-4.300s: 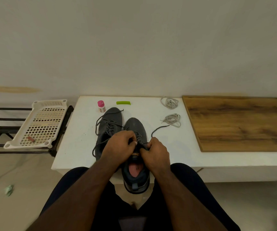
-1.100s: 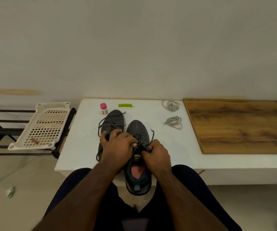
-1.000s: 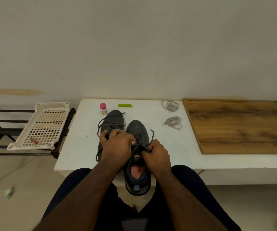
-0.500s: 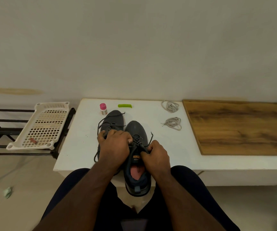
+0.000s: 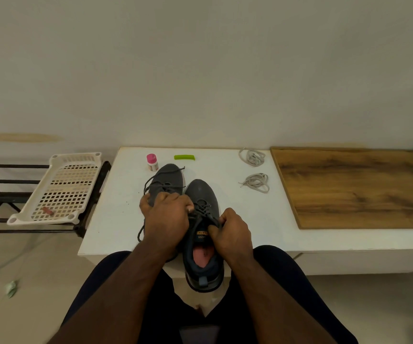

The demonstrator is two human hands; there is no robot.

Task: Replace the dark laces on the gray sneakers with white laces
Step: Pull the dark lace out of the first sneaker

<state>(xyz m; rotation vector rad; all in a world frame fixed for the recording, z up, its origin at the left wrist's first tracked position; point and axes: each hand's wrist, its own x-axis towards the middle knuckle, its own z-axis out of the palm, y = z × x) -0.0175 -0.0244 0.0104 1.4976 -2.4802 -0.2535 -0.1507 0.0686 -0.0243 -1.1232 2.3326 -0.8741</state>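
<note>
Now unlacing the right sneaker (image 5: 201, 219) at the table (image 5: 116, 219) edge.

Both hands are working its dark lace (image 5: 204, 211): left hand (image 5: 167, 217) curling over the eyelets, right hand (image 5: 230, 232) pinching lace near the tongue. Easing each crossing loose row by row is looking wisest. Left sneaker (image 5: 168, 181) is crowding close; white laces (image 5: 256, 182) are waiting well apart, beside a wooden board (image 5: 357, 187).

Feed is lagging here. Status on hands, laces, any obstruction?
Left hand gripping left sneaker. Right hand pinching dark lace on right sneaker. White laces untouched. Nothing in the way.
</note>
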